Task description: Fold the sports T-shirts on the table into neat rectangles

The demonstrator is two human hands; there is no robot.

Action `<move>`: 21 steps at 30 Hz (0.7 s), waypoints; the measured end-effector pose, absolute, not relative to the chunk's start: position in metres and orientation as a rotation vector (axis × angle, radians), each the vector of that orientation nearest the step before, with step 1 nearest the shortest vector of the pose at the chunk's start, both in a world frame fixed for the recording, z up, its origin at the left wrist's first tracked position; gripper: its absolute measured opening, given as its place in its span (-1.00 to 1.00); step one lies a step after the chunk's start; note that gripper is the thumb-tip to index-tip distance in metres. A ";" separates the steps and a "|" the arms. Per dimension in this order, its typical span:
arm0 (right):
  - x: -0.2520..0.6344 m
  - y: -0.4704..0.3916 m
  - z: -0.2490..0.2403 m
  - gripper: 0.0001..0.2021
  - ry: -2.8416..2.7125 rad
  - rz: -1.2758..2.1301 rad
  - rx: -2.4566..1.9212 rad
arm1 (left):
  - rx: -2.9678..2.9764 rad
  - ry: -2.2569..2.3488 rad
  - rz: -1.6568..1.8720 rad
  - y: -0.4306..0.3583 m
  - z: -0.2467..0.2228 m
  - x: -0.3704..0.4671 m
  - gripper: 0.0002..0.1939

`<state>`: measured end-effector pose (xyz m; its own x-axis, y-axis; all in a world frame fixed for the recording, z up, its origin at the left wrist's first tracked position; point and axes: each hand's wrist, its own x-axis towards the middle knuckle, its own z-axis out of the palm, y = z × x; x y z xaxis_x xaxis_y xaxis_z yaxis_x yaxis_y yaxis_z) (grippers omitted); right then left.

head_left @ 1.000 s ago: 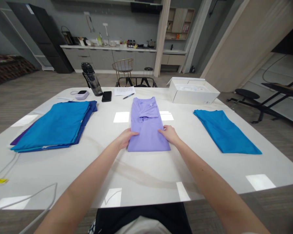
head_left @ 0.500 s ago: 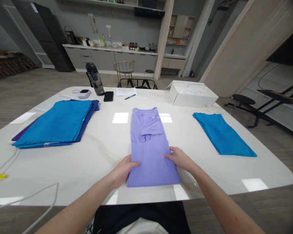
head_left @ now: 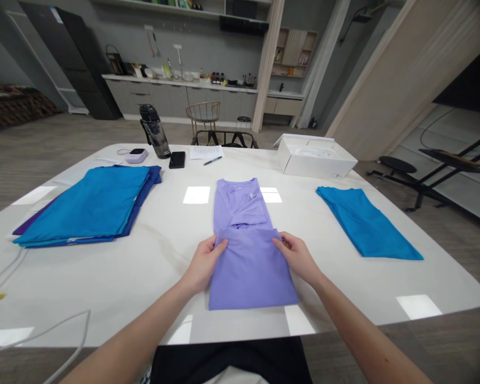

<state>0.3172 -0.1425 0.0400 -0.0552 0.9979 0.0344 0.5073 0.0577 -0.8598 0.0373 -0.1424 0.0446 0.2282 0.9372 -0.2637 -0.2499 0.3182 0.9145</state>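
Note:
A lilac shirt [head_left: 253, 272] lies lengthwise in front of me, its neckline at the far end and its lower part folded up over the body. My left hand [head_left: 206, 261] pinches the left end of the folded layer's upper edge, thumb on top. At the right end of that same edge, my right hand [head_left: 298, 257] grips the cloth between thumb and fingers. The edge looks slightly raised between them. A sleeve lies folded across the shirt's chest, just beyond the edge.
A stack of folded blue clothes [head_left: 88, 200] lies on the left of the white table [head_left: 164, 288]; a folded blue garment [head_left: 366, 224] lies right. Behind are a bottle [head_left: 155, 132], phone [head_left: 177, 159], pen [head_left: 213, 160] and white box [head_left: 316, 157]. A cable [head_left: 84, 330] crosses the near left.
Both hands have moved away from me along the shirt's sides, up to the folded layer's upper edge, and now grip its corners. The other things on the table stay put.

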 end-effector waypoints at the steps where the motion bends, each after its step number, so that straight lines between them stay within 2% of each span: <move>1: 0.318 -0.142 0.043 -0.65 -1.616 0.910 -1.501 | 0.872 0.980 1.009 -0.140 0.049 0.036 -0.56; 7: 0.317 -0.110 0.072 -0.66 -1.525 0.800 -1.398 | 0.834 0.882 1.099 -0.099 0.082 0.030 -0.56; 14: 0.301 -0.025 0.104 -0.66 -1.500 0.813 -1.218 | 0.837 0.770 1.155 -0.010 0.105 0.035 -0.69; 18: 0.295 0.037 0.103 -0.64 -1.449 0.829 -1.163 | 0.865 0.742 1.200 0.046 0.107 0.038 -0.73; 21: 0.293 0.084 0.084 -0.68 -1.460 0.792 -1.197 | 0.878 0.817 1.198 0.085 0.088 0.041 -0.75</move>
<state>0.2928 0.0839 0.0840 0.0398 0.9520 0.3034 0.2645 0.2828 -0.9220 0.0408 0.0854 0.0881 0.1772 0.9819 -0.0670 -0.4209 0.1372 0.8967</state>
